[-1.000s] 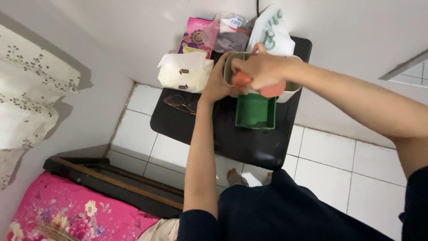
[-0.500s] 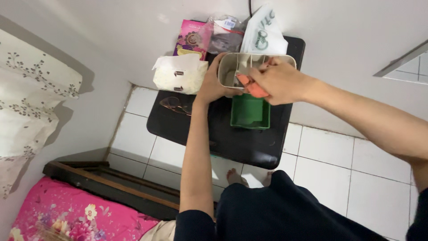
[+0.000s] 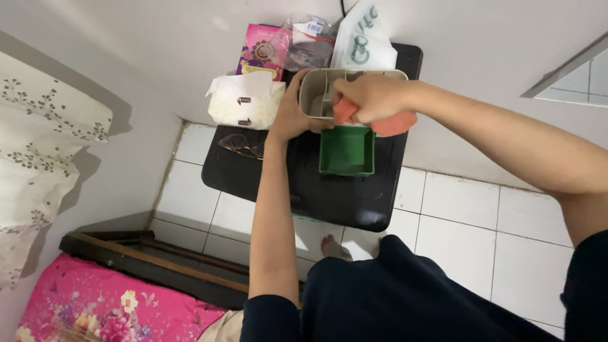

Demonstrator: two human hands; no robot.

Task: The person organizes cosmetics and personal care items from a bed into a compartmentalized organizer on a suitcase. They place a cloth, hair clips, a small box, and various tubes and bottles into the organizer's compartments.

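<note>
Gripping the near-left wall of a beige divided organizer (image 3: pixel 316 95), the left hand (image 3: pixel 288 117) has its fingers curled around the rim. The right hand (image 3: pixel 373 98) is closed on an orange cloth (image 3: pixel 391 124), pressed over the organizer's top, with the cloth's ends showing on both sides of the fist. The organizer's long axis runs left to right, its opening upward; its visible compartments look bare. Just below the right knuckles sits a green tray (image 3: pixel 346 151), nothing inside, on a black table (image 3: pixel 342 196). Left of the left fingers lie a tissue pack (image 3: pixel 246 101) and eyeglasses (image 3: pixel 239 145).
</note>
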